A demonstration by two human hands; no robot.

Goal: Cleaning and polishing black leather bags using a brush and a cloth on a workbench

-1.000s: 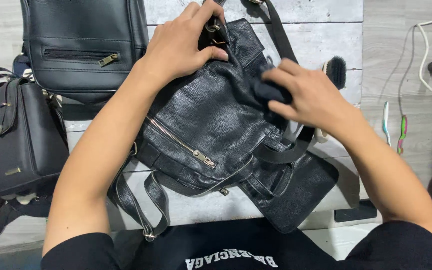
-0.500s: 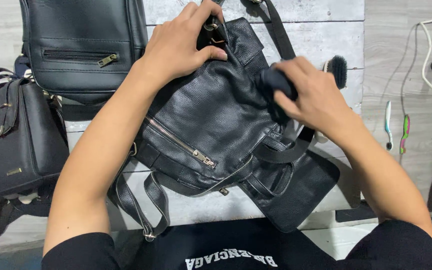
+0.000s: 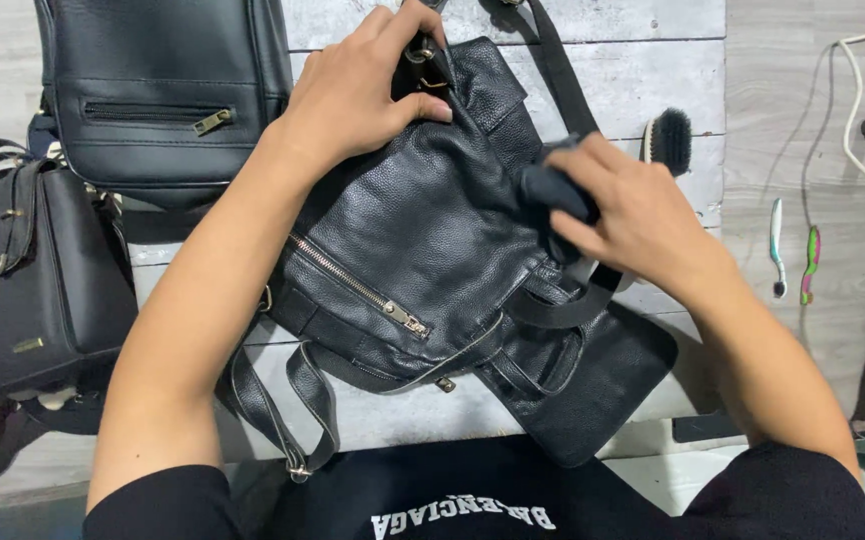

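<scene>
Both hands are working on a black leather backpack [image 3: 423,230] lying in the middle of the pale wooden table [image 3: 613,70]. Left hand [image 3: 363,85] is closing its fingers and thumb around the top of the backpack near the far edge of the table, pinching the leather by a small brass ring. Right hand [image 3: 633,215] is gripping a dark cloth [image 3: 553,190] bunched in its fingers and pressing it against the right side of the backpack.

That backpack is showing pebbled, slightly shiny leather, a slanted brass zip across its front, a flap at the top and a flat pocket lying open toward the near right. Its straps are trailing off the near edge with small brass buckles, and one long strap is running up toward the far edge.

Just behind the right hand, a brush [image 3: 668,140] with dark bristles is standing on the table. Two more black bags are sitting along the left side: one bag with a zip pocket [image 3: 168,95] at the far left corner, and a boxy handbag [image 3: 28,270] nearer the left edge. Beyond the right edge of the table, two toothbrushes [image 3: 793,250], one white and one pink and green, are lying side by side beside a white cable [image 3: 853,120].
</scene>
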